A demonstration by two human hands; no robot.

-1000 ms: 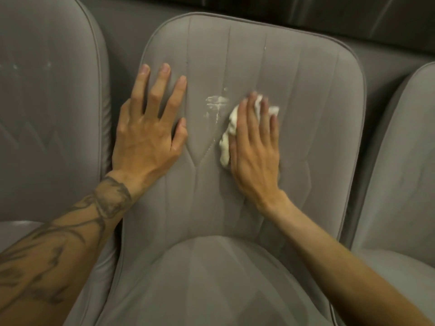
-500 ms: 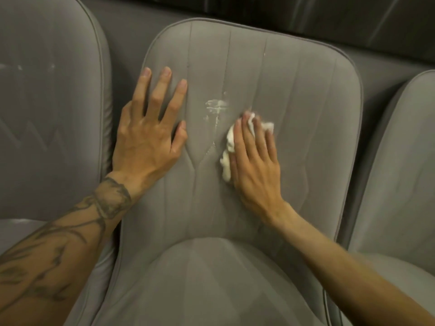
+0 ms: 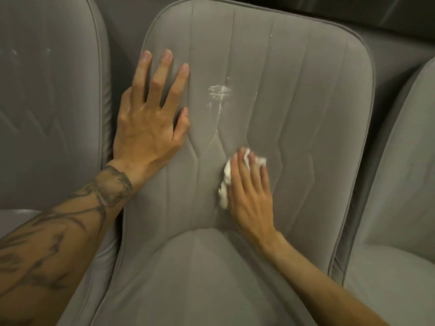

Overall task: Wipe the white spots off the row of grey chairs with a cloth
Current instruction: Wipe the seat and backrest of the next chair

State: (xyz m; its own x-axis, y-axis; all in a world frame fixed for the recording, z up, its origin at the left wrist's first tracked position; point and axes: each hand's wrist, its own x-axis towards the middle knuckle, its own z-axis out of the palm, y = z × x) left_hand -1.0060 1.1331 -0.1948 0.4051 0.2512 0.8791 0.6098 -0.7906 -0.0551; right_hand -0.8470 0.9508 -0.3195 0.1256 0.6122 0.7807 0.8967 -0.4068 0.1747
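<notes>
Right hand: fingers nearly straight, laid over the cloth and pressing it flat to the chair back, lower centre of the frame. We cannot see the thumb.
Left hand: spread wide and flat, holding nothing, braced on the left edge of the same chair back.
Cloth: small, white and bunched. It pokes out past the fingertips and along the left side of the right hand.
White smear: centre of the frame, well above the cloth, with a thin trail running down the seam below it.
Middle chair: a small white fleck sits on a seam near its top.
Left chair: faint white marks at upper left.
Right chair: we note no marks from this angle.
Risks, as we judge them: a bunched cloth may drag residue down the stitching and spread it rather than lift it. Flat fingers may slide off the cloth. The fleck and faint marks are easily overlooked.
</notes>
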